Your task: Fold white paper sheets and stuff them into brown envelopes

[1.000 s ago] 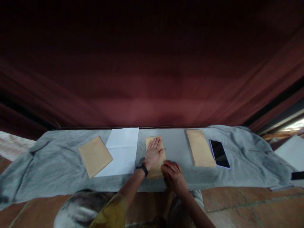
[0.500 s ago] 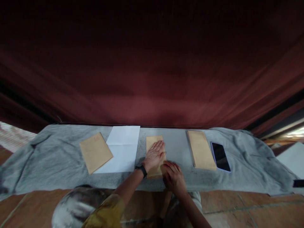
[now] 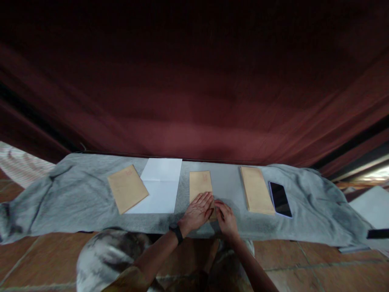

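A small brown envelope (image 3: 199, 183) lies in the middle of a grey cloth (image 3: 75, 194). My left hand (image 3: 197, 211) rests flat on the envelope's near end, fingers stretched out together. My right hand (image 3: 226, 217) sits right beside it at the envelope's near right corner, fingers curled down onto the cloth and the envelope edge; what they pinch is hidden. A black band is on my left wrist.
A white sheet (image 3: 158, 186) lies left of the envelope, with another brown envelope (image 3: 127, 188) overlapping its left side. To the right lie a stack of brown envelopes (image 3: 257, 190) and a dark phone (image 3: 280, 199). A dark red curtain (image 3: 194, 101) hangs behind. Tiled floor lies below.
My left hand has slid back along the envelope toward its near end. My right hand stays at the near right corner. The view has shifted slightly.
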A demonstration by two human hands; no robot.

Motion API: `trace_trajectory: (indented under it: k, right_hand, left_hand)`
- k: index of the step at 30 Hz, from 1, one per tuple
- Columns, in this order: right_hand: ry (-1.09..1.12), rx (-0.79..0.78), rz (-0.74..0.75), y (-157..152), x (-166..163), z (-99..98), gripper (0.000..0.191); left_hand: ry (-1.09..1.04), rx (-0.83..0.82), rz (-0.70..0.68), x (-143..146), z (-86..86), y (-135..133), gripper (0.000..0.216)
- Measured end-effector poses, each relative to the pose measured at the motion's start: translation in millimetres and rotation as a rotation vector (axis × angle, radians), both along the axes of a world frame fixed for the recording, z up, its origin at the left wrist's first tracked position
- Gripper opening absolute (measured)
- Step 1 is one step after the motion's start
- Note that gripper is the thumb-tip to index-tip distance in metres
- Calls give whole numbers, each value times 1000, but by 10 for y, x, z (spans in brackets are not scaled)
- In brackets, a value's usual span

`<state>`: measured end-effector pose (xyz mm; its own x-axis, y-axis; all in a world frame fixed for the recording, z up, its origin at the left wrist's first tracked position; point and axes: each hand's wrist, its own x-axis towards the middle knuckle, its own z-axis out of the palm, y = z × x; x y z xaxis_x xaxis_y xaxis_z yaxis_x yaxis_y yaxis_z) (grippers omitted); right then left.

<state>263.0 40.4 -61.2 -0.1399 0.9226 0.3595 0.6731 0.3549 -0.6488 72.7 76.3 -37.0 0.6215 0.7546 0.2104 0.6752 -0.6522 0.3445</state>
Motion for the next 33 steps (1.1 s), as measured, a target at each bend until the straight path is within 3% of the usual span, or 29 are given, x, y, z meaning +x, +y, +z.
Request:
trace_trajectory:
  k: [8,12,17,21,33]
  right_hand:
    - [-340,22,280,609,-151,96,48]
    - [-450,17,239,950,-255,82,53]
    - [-434,-34,158,1195,-380,79,56]
    - [-422,-35,110,1164,-419,81,57]
    - [-388,-13,312,565,-101,116,56]
  left_hand:
    - [14,-13,-75,-136,88,-399,46]
    - [12,-19,-102,-171,133,-418,50]
    - [-34,-42,-91,-172,163,-389,43]
    - [-91,-77,-65,-175,154,-391,40]
    - [-233,-69,13,-188,63,-413,34]
